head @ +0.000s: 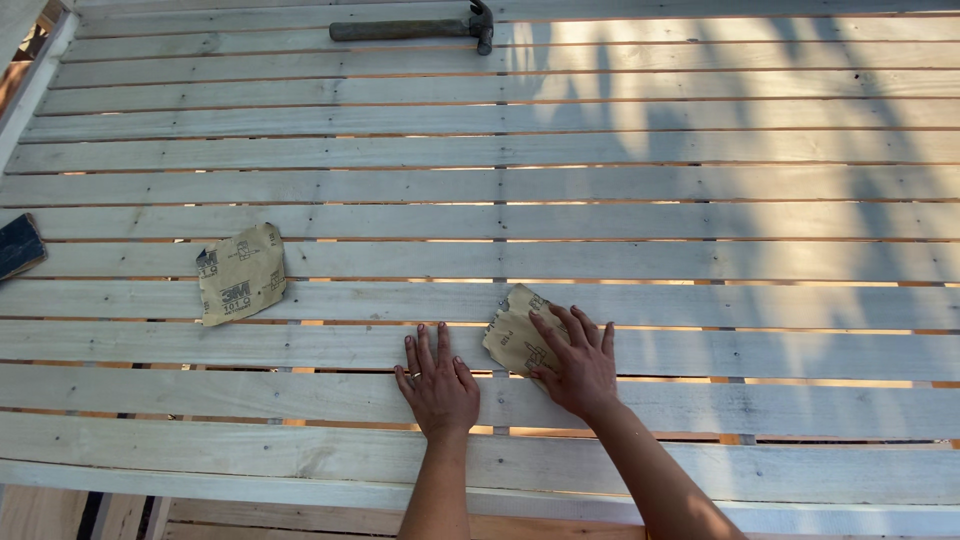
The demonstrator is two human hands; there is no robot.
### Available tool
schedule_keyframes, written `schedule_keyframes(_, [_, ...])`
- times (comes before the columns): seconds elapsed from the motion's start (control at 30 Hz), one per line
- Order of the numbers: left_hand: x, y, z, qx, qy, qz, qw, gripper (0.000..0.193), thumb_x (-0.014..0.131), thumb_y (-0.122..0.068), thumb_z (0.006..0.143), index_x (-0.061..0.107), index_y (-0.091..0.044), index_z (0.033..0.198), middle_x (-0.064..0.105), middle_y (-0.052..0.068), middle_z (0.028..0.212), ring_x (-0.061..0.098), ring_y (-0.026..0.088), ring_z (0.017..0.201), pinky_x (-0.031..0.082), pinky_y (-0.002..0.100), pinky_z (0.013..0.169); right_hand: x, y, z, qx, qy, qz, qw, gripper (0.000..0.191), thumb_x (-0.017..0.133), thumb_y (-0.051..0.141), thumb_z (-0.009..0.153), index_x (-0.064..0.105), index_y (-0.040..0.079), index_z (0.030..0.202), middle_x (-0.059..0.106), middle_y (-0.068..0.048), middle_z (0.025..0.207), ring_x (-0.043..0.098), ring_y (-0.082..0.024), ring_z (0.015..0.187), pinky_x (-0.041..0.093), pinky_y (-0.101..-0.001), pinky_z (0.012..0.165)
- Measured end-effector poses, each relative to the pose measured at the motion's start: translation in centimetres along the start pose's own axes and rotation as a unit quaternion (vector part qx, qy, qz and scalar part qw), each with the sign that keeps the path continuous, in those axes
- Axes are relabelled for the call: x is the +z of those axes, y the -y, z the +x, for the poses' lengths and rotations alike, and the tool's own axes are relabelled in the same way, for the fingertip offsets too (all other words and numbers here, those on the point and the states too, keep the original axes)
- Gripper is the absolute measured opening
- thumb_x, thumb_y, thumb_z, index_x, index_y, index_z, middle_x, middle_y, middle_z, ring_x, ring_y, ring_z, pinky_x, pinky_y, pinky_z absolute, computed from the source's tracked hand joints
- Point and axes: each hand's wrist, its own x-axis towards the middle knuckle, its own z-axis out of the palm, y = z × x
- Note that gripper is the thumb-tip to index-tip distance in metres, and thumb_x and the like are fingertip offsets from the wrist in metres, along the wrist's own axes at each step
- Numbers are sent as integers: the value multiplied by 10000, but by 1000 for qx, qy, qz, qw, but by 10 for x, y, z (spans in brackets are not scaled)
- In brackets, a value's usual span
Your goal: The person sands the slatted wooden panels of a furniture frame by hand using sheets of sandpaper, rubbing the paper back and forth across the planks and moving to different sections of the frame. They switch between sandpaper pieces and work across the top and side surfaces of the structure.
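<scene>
Down near the bottom of the view, both hands lie flat on a slatted wooden frame [700, 190] made of pale boards laid side by side with narrow gaps between them. The right hand [577, 365] presses a crumpled sheet of tan sandpaper [512, 335] against a slat, its fingers [556, 331] spread apart and laid over the sheet's right half, so the paper is pinned under the palm side rather than pinched. The sheet sits across two neighbouring slats, its upper left corner free and showing. The left hand [437, 388] rests just beside it on the left, palm down on the bare wood, fingers [428, 350] straight and close together, holding nothing; a ring shows on one finger. The two hands are near each other but apart. A second sheet of sandpaper [241, 273], same tan colour and printed on its back, lies loose on the slats well to the left of the hands, slightly curled at the edges. At the far left edge a dark flat pad [19, 246] is partly cut off by the view; what it is I cannot tell. A hammer [415, 28] with a dark handle lies across the top slats, well away from both hands, its head pointing right. Sunlight and soft leafy shadows fall over the right part of the frame.
</scene>
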Motion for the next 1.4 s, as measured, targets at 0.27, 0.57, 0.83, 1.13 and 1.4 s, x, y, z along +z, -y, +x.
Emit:
schedule_keyframes(0.27, [-1,0,1,-10,17,-12,1000,643,419,-332,962,277,-306,1588,174,42,1683,128,268,1555,75,562,1223,-3,21,13,17,35,30,999,1099,881,443,713,196,383,1571,288,14,1601,193,-284,1527,64,-712,1209])
schedule_keyframes(0.57, [-2,0,2,-3,1,-7,1000,628,407,-318,978,282,-289,1592,191,50,1682,137,275,1552,83,566,1218,-4,24,13,72,46,31,996,1148,888,445,714,139,361,1580,227,-3,1632,112,-312,1556,48,-695,1214])
schedule_keyframes(0.83, [-6,-2,-1,-9,17,-3,1000,635,395,-322,977,262,-297,1597,163,35,1686,118,263,1555,74,559,1225,-7,24,10,40,14,2,999,1106,867,489,724,170,385,1575,215,-3,1639,91,-347,1552,46,-717,1196])
schedule_keyframes(1.13, [-2,0,1,-9,4,-16,1000,624,392,-327,981,276,-295,1593,167,29,1691,125,265,1561,72,561,1228,-8,30,13,-9,28,-11,1000,1043,852,477,758,203,451,1573,158,-28,1659,39,-356,1557,73,-716,1208])
schedule_keyframes(1.4, [-2,-1,3,-1,-9,-16,1000,619,396,-310,981,297,-280,1592,170,35,1692,134,269,1560,81,558,1226,-9,38,18,32,68,-37,996,1033,853,489,759,200,461,1559,123,-19,1669,4,-349,1565,53,-716,1204])
